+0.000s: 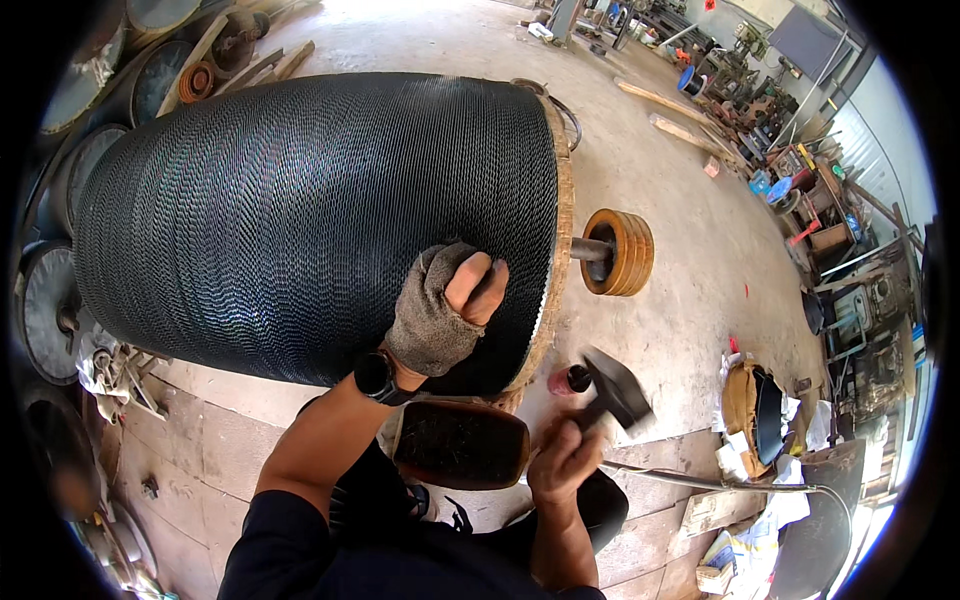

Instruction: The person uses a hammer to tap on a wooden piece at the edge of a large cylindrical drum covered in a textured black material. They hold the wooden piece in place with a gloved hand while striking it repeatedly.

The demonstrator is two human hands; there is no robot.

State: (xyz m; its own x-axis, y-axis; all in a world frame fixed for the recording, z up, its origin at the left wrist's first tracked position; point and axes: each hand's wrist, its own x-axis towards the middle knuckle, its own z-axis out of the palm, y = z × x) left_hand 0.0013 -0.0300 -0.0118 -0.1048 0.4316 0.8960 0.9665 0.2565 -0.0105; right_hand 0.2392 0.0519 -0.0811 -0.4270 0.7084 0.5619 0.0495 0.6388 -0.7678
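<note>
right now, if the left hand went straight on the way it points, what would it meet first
Probably the wooden rim at the right end of the black ribbed roll, up and to the right of the left hand; the hand's height over the roll is hard to judge.

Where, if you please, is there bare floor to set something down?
Bare floor spreads between the grooved wheel and the right-side machinery, and beyond the black roll. Around the hammer and left-side drums, it is crowded.

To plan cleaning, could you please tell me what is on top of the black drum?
The gloved left hand shows; the patch of black drum beneath is hidden.
</note>
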